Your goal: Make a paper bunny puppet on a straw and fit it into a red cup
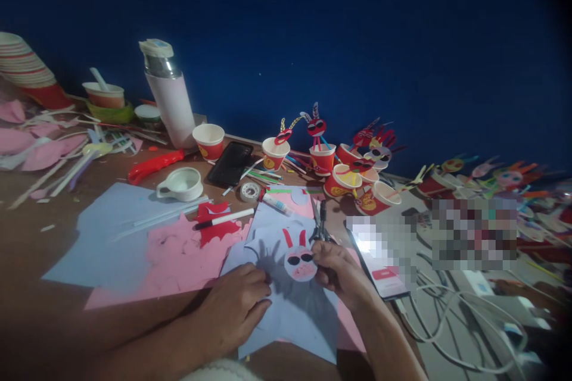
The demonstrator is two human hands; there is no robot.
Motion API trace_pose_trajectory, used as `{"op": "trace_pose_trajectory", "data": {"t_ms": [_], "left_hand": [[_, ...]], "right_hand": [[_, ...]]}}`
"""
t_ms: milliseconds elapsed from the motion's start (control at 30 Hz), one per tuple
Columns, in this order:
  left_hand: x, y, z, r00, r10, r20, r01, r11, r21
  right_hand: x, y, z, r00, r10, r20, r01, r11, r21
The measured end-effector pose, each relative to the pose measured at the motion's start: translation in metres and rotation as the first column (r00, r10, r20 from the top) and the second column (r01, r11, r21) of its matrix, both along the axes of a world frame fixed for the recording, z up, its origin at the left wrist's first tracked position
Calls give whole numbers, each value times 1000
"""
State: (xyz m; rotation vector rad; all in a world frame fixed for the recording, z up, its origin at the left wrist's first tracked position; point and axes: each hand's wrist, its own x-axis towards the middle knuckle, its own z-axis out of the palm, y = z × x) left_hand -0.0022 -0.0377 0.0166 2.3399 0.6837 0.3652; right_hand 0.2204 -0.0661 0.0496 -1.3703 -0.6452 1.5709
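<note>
Round white paper face with red ears point(300, 264), held above pale-blue paper point(308, 333)
Right hand point(340, 272) pinches its edge between fingers — light pressure avoids creasing; left hand point(239, 299) curls, its grasp impossible to tell.

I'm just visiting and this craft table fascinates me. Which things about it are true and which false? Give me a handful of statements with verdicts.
1. The right hand holds a round white paper face with red ears. True.
2. The left hand grips a slim black-and-white marker pen. False: the pen lies on paper scraps, apart from that hand.
3. A tall pale flask stands farther back than the white cup with a side handle. True.
4. The flat black smartphone leans against the flask. False: it lies flat on the brown tabletop.
5. A red paper face with upright patterned antennae rises above a red paper cup. True.
</note>
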Motion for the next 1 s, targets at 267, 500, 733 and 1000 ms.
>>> {"op": "trace_pose_trajectory", "data": {"t_ms": [267,500,733,1000], "left_hand": [[-6,5,18,955,124,271,-59,970,-236],[-4,16,37,922,355,152,-71,543,-837],[8,16,46,890,456,13,-205,426,-881],[-5,21,41,783,621,13,-277,367,-888]], "right_hand": [[14,1,14,962,-232,-145,261,936,235],[-15,-3,-1,997,68,42,-77,954,291],[-42,-7,-7,971,119,206,-173,947,271],[-22,-14,4,670,179,720,-382,915,128]]}}
